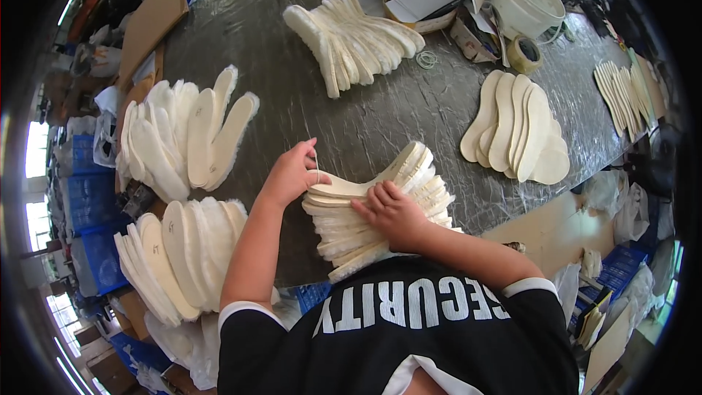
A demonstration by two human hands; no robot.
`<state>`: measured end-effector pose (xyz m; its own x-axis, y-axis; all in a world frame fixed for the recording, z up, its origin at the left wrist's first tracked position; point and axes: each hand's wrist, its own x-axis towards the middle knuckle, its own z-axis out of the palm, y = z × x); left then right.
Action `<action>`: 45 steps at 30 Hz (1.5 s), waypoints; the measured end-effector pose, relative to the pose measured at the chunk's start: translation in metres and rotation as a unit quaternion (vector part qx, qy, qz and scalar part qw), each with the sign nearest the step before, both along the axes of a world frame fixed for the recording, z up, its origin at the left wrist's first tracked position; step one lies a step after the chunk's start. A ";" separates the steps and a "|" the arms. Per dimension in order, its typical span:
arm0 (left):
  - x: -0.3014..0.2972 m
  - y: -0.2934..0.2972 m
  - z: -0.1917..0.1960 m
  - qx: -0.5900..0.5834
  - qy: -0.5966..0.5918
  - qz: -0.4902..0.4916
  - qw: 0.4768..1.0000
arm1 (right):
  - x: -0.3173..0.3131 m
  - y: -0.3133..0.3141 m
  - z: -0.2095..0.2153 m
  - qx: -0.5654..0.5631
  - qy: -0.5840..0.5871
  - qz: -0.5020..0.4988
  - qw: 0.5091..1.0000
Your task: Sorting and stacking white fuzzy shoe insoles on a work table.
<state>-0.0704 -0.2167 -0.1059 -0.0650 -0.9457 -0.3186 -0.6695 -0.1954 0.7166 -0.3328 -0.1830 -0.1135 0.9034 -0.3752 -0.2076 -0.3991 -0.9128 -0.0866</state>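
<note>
A thick stack of cream, fleece-edged shoe insoles [340,223] lies close against my body at the table's near edge. My right hand [395,213] is closed over the middle of the stack and presses it together. At the stack's left end, my left hand [289,175] hooks a thin pale rubber band [317,164] on its fingers, with the thumb side touching the top insole. How far the band reaches around the stack is hidden.
A bundle of insoles [351,40] lies at the far middle, near loose rubber bands [426,60]. Fleecy insoles [164,132] and another pile [183,252] lie left. Flat insoles [515,128] are fanned out right. A white bucket [526,4] and tape roll [524,54] stand far right.
</note>
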 end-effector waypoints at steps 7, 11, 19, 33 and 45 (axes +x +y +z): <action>-0.053 -0.018 -0.018 0.131 -0.062 -0.411 0.900 | -0.004 0.003 0.000 -0.049 -0.055 -0.008 0.997; -0.054 -0.035 -0.025 0.298 0.062 -0.399 0.865 | -0.013 0.000 -0.001 0.003 -0.088 -0.016 0.996; -0.001 -0.024 -0.046 0.472 0.238 -0.312 0.789 | -0.013 -0.006 0.001 0.033 -0.140 -0.017 0.989; 0.001 0.143 0.001 -0.101 0.097 -0.166 0.976 | 0.005 -0.007 0.017 0.050 -0.016 -0.043 0.998; -0.026 0.229 -0.083 0.142 0.423 0.201 0.872 | 0.007 -0.014 0.017 0.050 -0.042 -0.062 0.996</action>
<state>-0.0964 0.0124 -0.1885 -0.0719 -0.8373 -0.5419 0.2378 -0.5421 0.8060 -0.3257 -0.1971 -0.0965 0.8671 -0.4665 -0.1749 -0.4959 -0.8418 -0.2132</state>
